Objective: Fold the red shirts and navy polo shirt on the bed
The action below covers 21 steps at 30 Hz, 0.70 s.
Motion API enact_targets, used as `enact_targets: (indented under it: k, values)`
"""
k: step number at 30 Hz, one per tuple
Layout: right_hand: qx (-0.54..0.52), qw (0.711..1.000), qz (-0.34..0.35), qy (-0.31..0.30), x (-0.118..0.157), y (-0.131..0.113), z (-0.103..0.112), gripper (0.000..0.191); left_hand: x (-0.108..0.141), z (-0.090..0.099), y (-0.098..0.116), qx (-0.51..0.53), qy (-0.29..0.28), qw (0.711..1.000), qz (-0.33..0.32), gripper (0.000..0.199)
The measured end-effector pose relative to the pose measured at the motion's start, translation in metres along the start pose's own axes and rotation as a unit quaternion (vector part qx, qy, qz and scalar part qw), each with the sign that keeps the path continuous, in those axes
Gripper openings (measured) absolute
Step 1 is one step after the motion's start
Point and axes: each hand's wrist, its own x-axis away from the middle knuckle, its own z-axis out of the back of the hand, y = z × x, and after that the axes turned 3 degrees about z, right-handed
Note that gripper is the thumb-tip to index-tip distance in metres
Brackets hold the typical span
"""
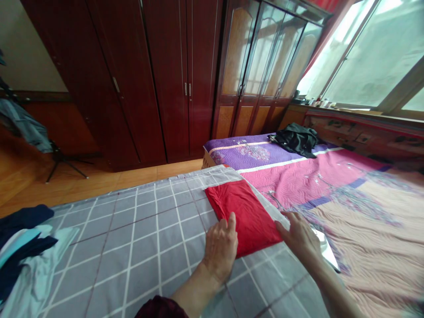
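Observation:
A folded red cloth (248, 216) lies flat on a grey checked cover (142, 238). My left hand (221, 245) is at the cloth's near left edge, its fingers bent and the index finger pointing forward over the red fabric. At the right edge of the cloth is my right hand (300, 236), its thumb on or just over the red corner and its fingers apart from the thumb. What lies under the left fingers is hidden.
Beyond my right hand a white object (326, 251) lies at the bed's edge. Dark and pale clothes (26, 251) are heaped at the left. A black garment (294, 139) rests on the purple and pink bedspread (324, 176). Dark red wardrobes (172, 79) stand behind.

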Motion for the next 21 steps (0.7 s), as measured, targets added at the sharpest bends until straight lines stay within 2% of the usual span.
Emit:
enact_targets:
  k: [1,3,5,8,11,17,21]
  values:
    - [0.024,0.998,0.056,0.010,-0.003,-0.008,-0.005,0.043,-0.001,0.001,0.004,-0.025,0.004,0.998,-0.054,0.040]
    - [0.021,0.991,0.132,-0.016,-0.009,-0.024,-0.021,0.045,-0.004,-0.004,0.008,-0.042,-0.013,0.988,-0.151,0.035]
    - [0.039,0.985,0.162,-0.052,-0.015,-0.041,-0.041,0.053,-0.006,-0.015,0.006,-0.040,-0.053,0.979,-0.190,0.036]
    - [0.109,0.976,0.140,-0.129,-0.024,-0.063,-0.073,0.070,-0.005,-0.030,-0.003,-0.022,-0.098,0.981,-0.168,0.053]
    - [0.142,0.968,0.102,-0.177,-0.037,-0.081,-0.100,0.078,-0.001,-0.033,-0.010,-0.002,-0.102,0.982,-0.161,0.054]
    - [0.149,0.975,0.053,-0.156,-0.080,-0.115,-0.142,0.095,0.000,-0.032,-0.009,0.004,-0.116,0.983,-0.146,0.051]
    - [0.148,0.979,0.018,-0.140,-0.110,-0.137,-0.158,0.098,-0.004,-0.031,-0.008,0.010,-0.136,0.979,-0.153,0.052]
